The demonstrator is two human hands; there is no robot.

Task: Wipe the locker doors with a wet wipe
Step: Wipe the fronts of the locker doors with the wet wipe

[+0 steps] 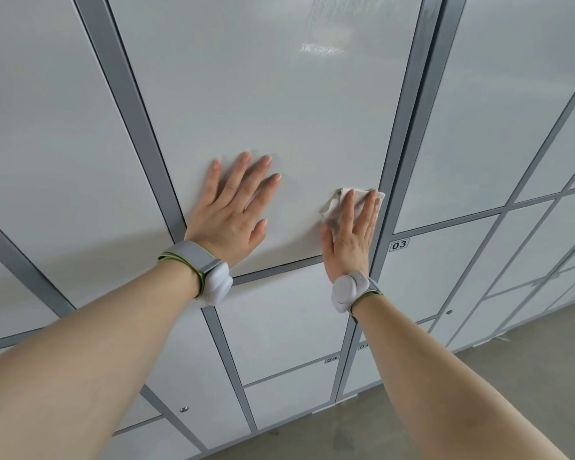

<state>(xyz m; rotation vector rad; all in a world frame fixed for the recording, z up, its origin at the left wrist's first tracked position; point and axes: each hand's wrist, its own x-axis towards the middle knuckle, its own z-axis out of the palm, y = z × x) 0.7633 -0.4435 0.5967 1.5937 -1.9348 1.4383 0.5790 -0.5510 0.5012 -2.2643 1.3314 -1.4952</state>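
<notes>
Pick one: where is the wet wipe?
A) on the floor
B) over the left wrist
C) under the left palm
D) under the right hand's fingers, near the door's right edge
D: the wet wipe lies under the straight fingers of the right hand, against the locker door; the left hand rests bare.

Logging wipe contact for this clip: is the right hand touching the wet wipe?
Touching. The head view shows the right hand with straight fingers laid flat over the wet wipe, no gap between them.
</notes>
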